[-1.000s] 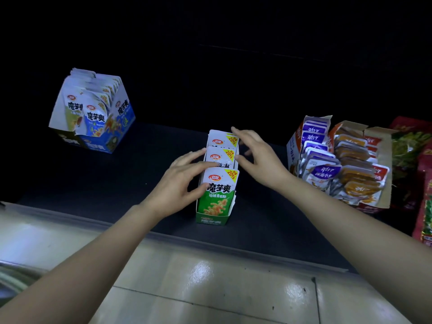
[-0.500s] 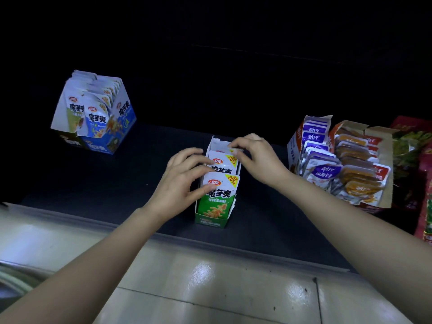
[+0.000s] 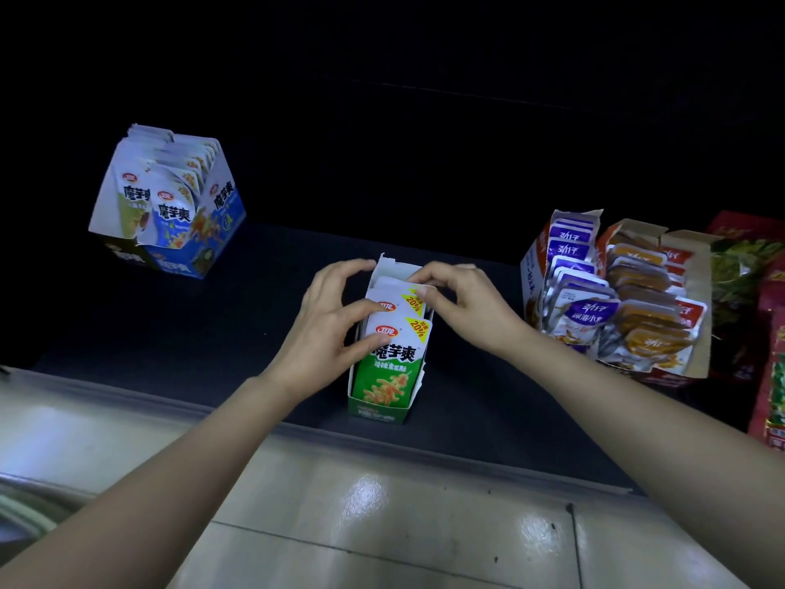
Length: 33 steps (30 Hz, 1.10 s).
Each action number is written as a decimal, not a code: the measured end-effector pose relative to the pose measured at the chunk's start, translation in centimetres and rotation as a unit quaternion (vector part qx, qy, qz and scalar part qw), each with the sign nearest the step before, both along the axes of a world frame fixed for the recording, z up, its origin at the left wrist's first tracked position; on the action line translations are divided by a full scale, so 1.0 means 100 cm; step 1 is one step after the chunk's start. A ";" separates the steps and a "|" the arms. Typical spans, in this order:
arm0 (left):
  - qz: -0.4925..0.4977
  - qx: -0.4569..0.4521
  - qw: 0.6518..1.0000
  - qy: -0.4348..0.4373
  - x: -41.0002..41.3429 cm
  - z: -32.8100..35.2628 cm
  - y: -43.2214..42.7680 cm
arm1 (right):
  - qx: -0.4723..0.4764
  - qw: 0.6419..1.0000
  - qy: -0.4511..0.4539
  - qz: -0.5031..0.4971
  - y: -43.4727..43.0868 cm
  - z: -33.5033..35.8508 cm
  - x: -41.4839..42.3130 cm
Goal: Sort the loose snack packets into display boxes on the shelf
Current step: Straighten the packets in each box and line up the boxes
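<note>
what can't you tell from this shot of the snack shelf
1. Head view: how many green packets fill the green box; the left hand and right hand, gripping them, cover the rear ones.
2. Head view: the rear of the shelf; too dark.
3. Head view: the red packs; cut off by the right edge.

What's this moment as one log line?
stage: sorting | left hand: grips packets in green box | right hand: pinches second packet | blue box: far left

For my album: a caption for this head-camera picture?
Left hand and right hand hold green packets upright in a narrow display box on the dark shelf.
</note>
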<state>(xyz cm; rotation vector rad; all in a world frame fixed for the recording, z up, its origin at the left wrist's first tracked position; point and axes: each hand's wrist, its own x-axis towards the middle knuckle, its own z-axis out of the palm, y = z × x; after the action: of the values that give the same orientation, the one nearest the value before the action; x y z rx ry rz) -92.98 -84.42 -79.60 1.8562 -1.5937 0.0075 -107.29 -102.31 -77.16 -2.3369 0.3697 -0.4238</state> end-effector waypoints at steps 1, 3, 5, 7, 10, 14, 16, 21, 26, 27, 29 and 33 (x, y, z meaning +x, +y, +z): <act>0.006 0.004 1.000 0.003 -0.001 0.000 0.000 | -0.010 1.000 0.018 0.004 -0.001 0.003 0.002; 0.010 0.013 1.000 0.003 -0.004 0.000 -0.003 | -0.052 0.996 0.070 0.004 -0.003 0.010 0.007; 0.001 0.021 1.000 0.015 -0.003 0.001 -0.004 | -0.086 0.991 0.105 0.001 -0.003 0.014 0.013; -0.013 0.023 0.999 0.024 0.001 0.001 -0.002 | -0.107 0.989 0.106 0.001 -0.002 0.013 0.016; -0.030 0.023 0.999 0.014 0.005 0.002 0.002 | -0.102 0.993 0.043 -0.033 -0.007 0.010 0.015; -0.053 0.015 0.998 -0.004 0.004 0.003 0.004 | -0.041 0.998 -0.034 -0.045 -0.008 0.017 0.014; -0.063 0.025 0.998 0.016 0.004 0.004 0.006 | -0.046 0.998 -0.035 -0.010 -0.005 0.018 0.012; -0.085 0.086 0.992 0.033 0.004 0.007 0.015 | -0.054 0.997 -0.060 0.018 -0.007 0.019 0.006; -0.057 0.086 0.995 0.007 -0.003 0.006 0.019 | 0.000 0.998 -0.044 0.032 0.003 0.019 0.000; -0.051 0.070 0.996 -0.013 -0.005 0.006 0.018 | 0.020 0.998 -0.052 0.028 0.004 0.020 -0.001; -0.038 0.052 0.997 -0.037 -0.006 0.005 0.018 | 0.038 0.996 -0.076 0.003 0.002 0.025 -0.002; -0.041 0.047 0.998 -0.024 -0.005 0.003 0.019 | 0.023 0.989 -0.126 -0.075 -0.002 0.030 -0.003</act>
<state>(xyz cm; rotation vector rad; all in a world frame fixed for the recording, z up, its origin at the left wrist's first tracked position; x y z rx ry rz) -93.53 -82.49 -79.28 1.8725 -1.7290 -0.0590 -107.63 -102.52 -74.18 -2.1841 0.4274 -0.7668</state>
